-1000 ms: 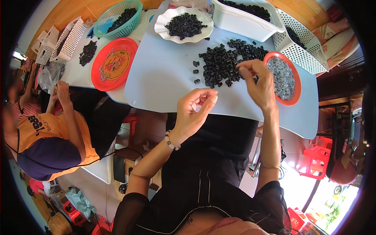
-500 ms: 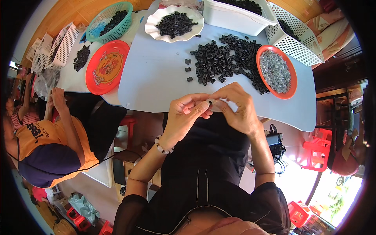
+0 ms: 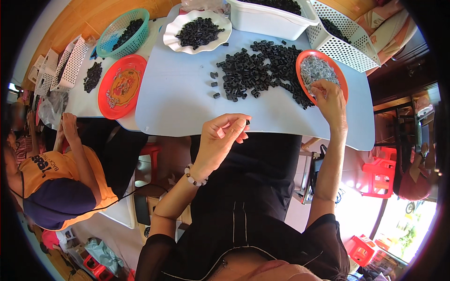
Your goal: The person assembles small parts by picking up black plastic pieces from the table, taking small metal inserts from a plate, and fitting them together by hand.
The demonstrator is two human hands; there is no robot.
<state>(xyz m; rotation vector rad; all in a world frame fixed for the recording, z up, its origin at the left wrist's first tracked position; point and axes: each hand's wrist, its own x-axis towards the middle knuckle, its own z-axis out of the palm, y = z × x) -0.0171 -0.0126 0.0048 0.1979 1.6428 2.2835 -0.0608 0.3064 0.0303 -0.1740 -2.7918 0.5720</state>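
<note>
My left hand (image 3: pixel 221 136), with a beaded bracelet at the wrist, pinches a small black plastic piece (image 3: pixel 247 122) between thumb and forefinger in front of the table's near edge. My right hand (image 3: pixel 331 100) reaches over the near side of an orange plate (image 3: pixel 299 70) heaped with small clear pieces (image 3: pixel 318 69). Its thumb and fingertips are drawn together at the heap; whatever they grip is too small to make out. Left of that plate a loose pile of black plastic pieces (image 3: pixel 246 72) lies on the pale blue table (image 3: pixel 178 89).
Along the back stand a white scalloped dish (image 3: pixel 170 38), a white tub (image 3: pixel 269 25) and a perforated white basket (image 3: pixel 351 53), all holding black pieces. Leftward are a red plate (image 3: pixel 107 96) and a teal basket (image 3: pixel 104 43). A co-worker in an orange-and-navy shirt (image 3: pixel 61 199) sits at left.
My right hand has left my left hand and moved right and away to the orange plate. The left hand keeps its black piece nearly in place. The view has shifted slightly.
</note>
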